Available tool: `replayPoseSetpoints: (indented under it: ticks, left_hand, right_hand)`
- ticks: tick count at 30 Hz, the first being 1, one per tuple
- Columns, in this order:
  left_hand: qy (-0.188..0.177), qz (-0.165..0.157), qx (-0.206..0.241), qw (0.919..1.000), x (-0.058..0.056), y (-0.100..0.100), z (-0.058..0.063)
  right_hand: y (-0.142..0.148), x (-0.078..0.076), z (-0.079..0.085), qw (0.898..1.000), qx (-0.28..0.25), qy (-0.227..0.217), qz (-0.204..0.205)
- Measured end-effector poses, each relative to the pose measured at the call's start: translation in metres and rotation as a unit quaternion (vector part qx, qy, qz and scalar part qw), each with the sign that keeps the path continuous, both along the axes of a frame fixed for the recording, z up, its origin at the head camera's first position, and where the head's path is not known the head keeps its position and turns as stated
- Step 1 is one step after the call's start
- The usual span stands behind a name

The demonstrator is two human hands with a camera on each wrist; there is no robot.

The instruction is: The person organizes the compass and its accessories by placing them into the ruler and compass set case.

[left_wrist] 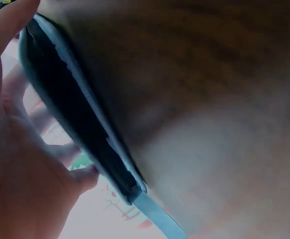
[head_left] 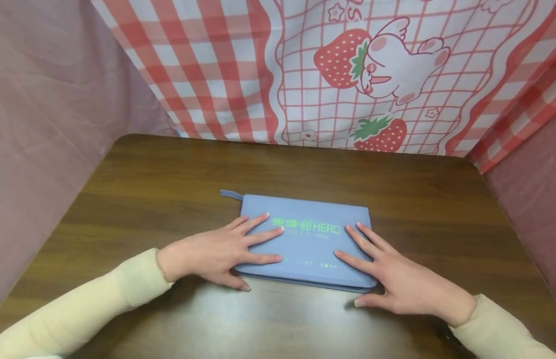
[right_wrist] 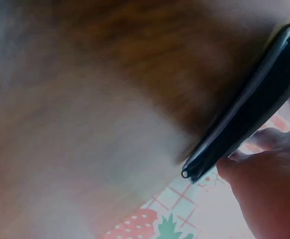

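Note:
A flat blue zip case (head_left: 304, 249) with green HERO lettering lies on the wooden table, its cover folded down. My left hand (head_left: 219, 252) rests on its left part with the fingers spread and straight, the thumb just off the near edge. On the right part lie the fingers of my right hand (head_left: 394, 274), also spread, with that thumb on the table side of the edge. In the left wrist view the side of the case (left_wrist: 80, 109) shows a dark gap between its covers. A similar gap in the case (right_wrist: 249, 109) and a small zip end show in the right wrist view.
A blue strap (head_left: 231, 194) sticks out from the case's far left corner. The brown table (head_left: 179, 169) ends at a red-and-white checked curtain (head_left: 224, 65) with strawberry prints. Pink cloth (head_left: 58, 89) hangs at both sides.

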State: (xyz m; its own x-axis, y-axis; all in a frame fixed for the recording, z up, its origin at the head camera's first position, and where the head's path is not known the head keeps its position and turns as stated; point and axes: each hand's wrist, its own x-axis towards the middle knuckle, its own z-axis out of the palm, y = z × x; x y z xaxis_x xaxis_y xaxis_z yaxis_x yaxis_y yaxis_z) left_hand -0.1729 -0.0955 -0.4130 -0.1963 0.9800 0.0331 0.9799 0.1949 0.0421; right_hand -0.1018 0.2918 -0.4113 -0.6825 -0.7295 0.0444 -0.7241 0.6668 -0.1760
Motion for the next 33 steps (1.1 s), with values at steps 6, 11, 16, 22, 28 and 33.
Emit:
replayPoseSetpoints:
  ticks: [6, 11, 16, 22, 28, 33]
  left_hand:
    - [0.017, -0.002, -0.014, 0.9998, -0.002, 0.001, 0.002]
    - [0.029, 0.002, -0.023, 0.9993, -0.005, 0.003, 0.006]
    - [0.021, 0.005, -0.030, 0.9993, -0.007, 0.002, 0.010]
    - [0.021, 0.005, -0.029, 0.9994, -0.006, 0.004, 0.010]
    - [0.021, 0.005, -0.029, 0.9994, -0.003, 0.005, 0.008]
    - [0.027, 0.002, -0.025, 0.9993, -0.001, 0.007, 0.008]
  right_hand:
    - [-0.003, -0.003, 0.009, 1.000, 0.011, -0.010, -0.005]
    - [0.003, -0.024, 0.020, 0.999, -0.014, -0.035, -0.028]
    - [0.011, -0.057, 0.023, 0.992, -0.057, -0.027, -0.106]
    - [0.011, -0.079, 0.017, 0.983, -0.075, -0.047, -0.160]
    - [0.008, -0.084, 0.012, 0.983, -0.054, -0.053, -0.165]
    - [0.011, -0.085, 0.013, 0.976, -0.053, -0.066, -0.203]
